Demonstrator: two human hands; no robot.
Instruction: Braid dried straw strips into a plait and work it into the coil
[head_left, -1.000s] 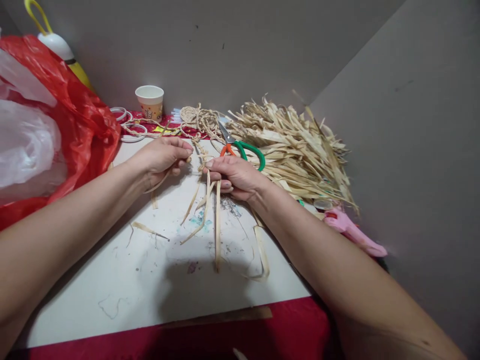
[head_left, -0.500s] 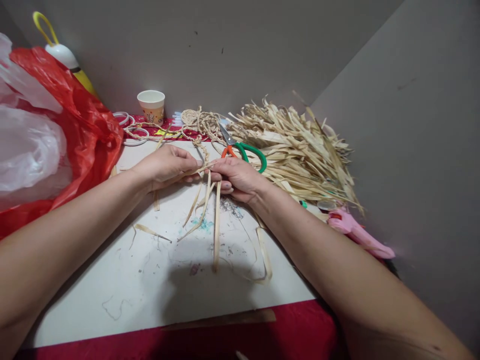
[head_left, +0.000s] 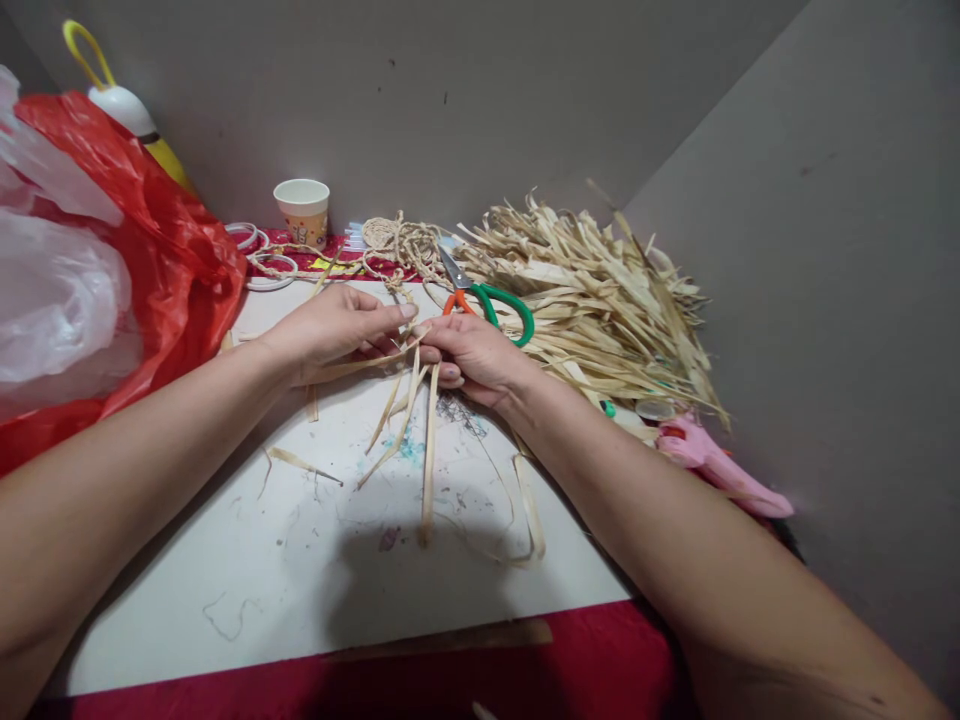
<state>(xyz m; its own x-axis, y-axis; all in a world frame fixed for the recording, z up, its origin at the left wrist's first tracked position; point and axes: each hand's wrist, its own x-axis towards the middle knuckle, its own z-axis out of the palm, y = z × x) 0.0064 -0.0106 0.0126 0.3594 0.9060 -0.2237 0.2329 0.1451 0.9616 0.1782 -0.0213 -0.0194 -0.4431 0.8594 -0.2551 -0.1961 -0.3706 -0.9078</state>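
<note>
Pale dry straw strips [head_left: 429, 455] hang from the fingers of my right hand [head_left: 480, 360], which pinches the lower end of a thin straw braid [head_left: 397, 284]. Close on its left, my left hand [head_left: 330, 325] has its thumb tip against the braid, with the other fingers curled below. One strip runs sideways under my left hand toward the pinch point. Exactly how the left fingertips grip is partly hidden. Just beyond my right hand lie scissors [head_left: 491, 300] with green and orange handles, blades pointing away.
A large heap of dry straw [head_left: 585, 290] lies at the back right, near a pink glue gun [head_left: 720, 465]. Coiled braid [head_left: 401, 240], a paper cup [head_left: 302, 212] and white rings [head_left: 271, 273] stand along the back. Red and clear plastic bags [head_left: 180, 250] fill the left. Scraps lie on the white board [head_left: 225, 560].
My left thumb has moved up and slightly right, and more of the sideways strip shows beneath that hand. My right hand stays almost still; the long hanging strip has swung slightly left.
</note>
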